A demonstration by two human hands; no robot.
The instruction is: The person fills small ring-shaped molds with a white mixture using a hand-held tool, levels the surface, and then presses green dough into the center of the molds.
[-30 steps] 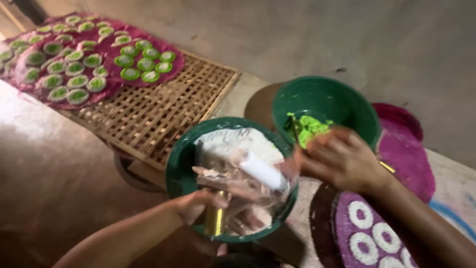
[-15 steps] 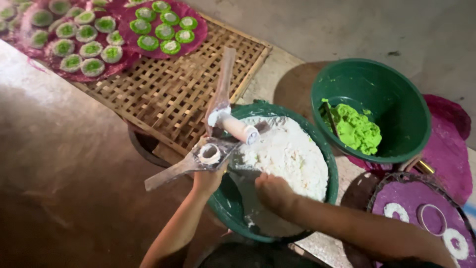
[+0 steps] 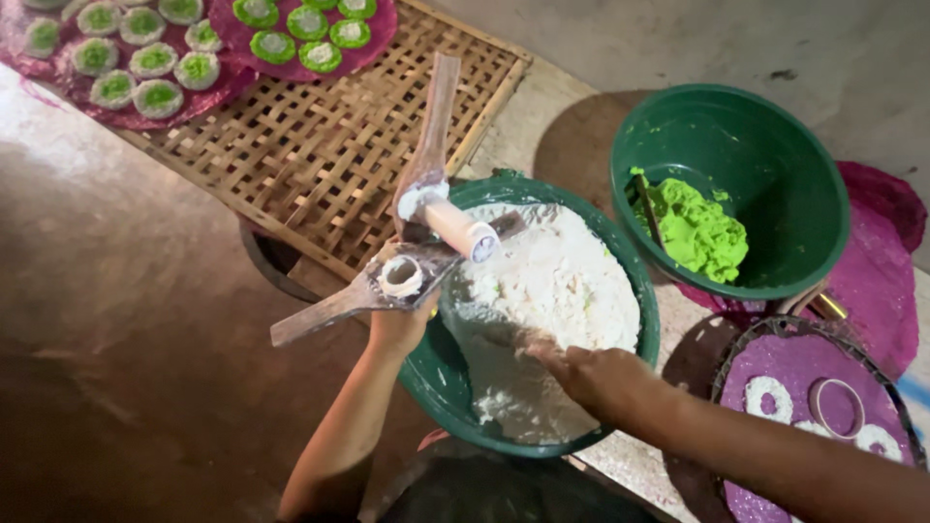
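- Over on the far left, small white-and-green cakes (image 3: 145, 60) sit in rows on magenta sheets (image 3: 58, 82), spread flat on a woven bamboo tray (image 3: 320, 165) so each one lies apart from its neighbours.
- Moving right, the left hand (image 3: 399, 324) is up at the near-left rim of the big green basin (image 3: 441, 387), fingers curled shut around a hinged wooden press (image 3: 412, 257). One arm of the press angles out left, the other points far, and a white cylinder (image 3: 460, 228) sits at the hinge; it hangs over the basin, so loose flour likely drops back in.
- Centre now: the basin holds a heap of white flour (image 3: 552, 300), piled toward its right side.
- The right hand (image 3: 591, 373) is down in that flour at the near side, fingers loosely bent and dusted white, digging into the heap; whether they have pinched any up I cannot tell.
- Further right, a second green bowl (image 3: 775, 126) holds a lump of bright green dough (image 3: 696, 232), close enough to reach.
- Near right, a round purple tray (image 3: 794, 373) carries white rings (image 3: 767, 397), with more magenta sheet under it.
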